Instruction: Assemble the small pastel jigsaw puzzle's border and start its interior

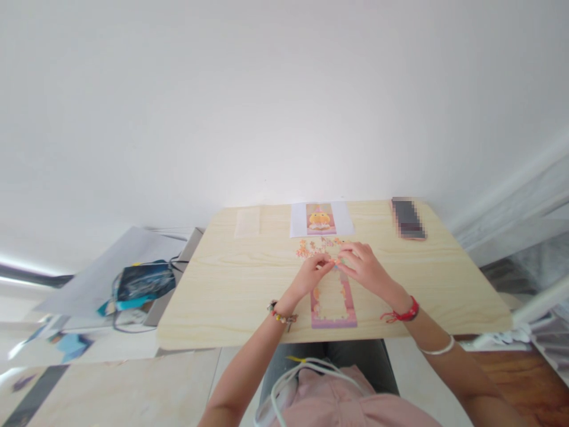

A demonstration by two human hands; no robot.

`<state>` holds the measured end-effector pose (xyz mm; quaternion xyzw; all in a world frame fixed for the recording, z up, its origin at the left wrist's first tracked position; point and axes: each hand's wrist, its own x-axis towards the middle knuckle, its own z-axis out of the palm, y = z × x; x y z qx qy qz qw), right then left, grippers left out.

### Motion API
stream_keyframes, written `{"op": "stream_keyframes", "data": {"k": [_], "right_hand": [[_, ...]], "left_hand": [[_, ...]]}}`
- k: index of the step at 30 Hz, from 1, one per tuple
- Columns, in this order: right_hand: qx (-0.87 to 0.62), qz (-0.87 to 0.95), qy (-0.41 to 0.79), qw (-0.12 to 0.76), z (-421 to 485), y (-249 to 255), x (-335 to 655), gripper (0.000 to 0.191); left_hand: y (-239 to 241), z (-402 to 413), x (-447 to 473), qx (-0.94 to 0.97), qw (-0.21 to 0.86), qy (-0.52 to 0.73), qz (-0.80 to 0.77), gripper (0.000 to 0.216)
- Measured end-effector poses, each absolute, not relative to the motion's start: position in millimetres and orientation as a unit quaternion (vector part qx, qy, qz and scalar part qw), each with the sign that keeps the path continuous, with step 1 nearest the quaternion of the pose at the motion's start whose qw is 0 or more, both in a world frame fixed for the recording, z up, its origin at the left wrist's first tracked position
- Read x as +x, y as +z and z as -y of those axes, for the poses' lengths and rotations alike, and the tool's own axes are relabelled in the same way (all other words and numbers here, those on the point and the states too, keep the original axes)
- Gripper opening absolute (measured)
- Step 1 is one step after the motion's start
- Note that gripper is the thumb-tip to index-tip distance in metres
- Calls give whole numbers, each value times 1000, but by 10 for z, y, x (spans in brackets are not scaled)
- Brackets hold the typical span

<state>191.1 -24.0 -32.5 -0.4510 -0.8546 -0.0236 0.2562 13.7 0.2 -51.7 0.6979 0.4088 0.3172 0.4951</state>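
Observation:
My left hand (312,274) and my right hand (362,267) meet over the top end of a partly assembled jigsaw puzzle (334,324). Its pink-purple edge pieces form a border around bare tabletop. Small orange jigsaw pieces (336,261) show between my fingertips, with the fingers of both hands closed in a pinch there; their exact outlines are too small to make out. Just beyond my hands lies a loose pile of jigsaw pieces (306,249), partly hidden by my fingers. Behind the pile is a paper sheet (297,220) with a printed picture (320,219) of a yellow-orange figure.
The wooden table (208,302) stands against a white wall. A phone (408,219) lies at its back right, and a thin translucent sheet (248,222) at its back left. Left of the table, a dark blue bag (146,281) with cords rests on a grey-white surface.

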Motion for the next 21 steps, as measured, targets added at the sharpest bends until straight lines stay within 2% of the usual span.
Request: {"op": "stream_keyframes", "data": {"k": [5,13,21], "right_hand": [[-441,855,-36,271,328,-375,1864,19],[-442,854,-15,276,359,-363,1884,19],[-426,861,1,278,443,-446,1811,19]], "left_hand": [[-528,85,73,704,481,318,-415,26],[-396,193,11,786,291,347,-420,17],[-486,292,-82,829,226,305,-412,18]]}}
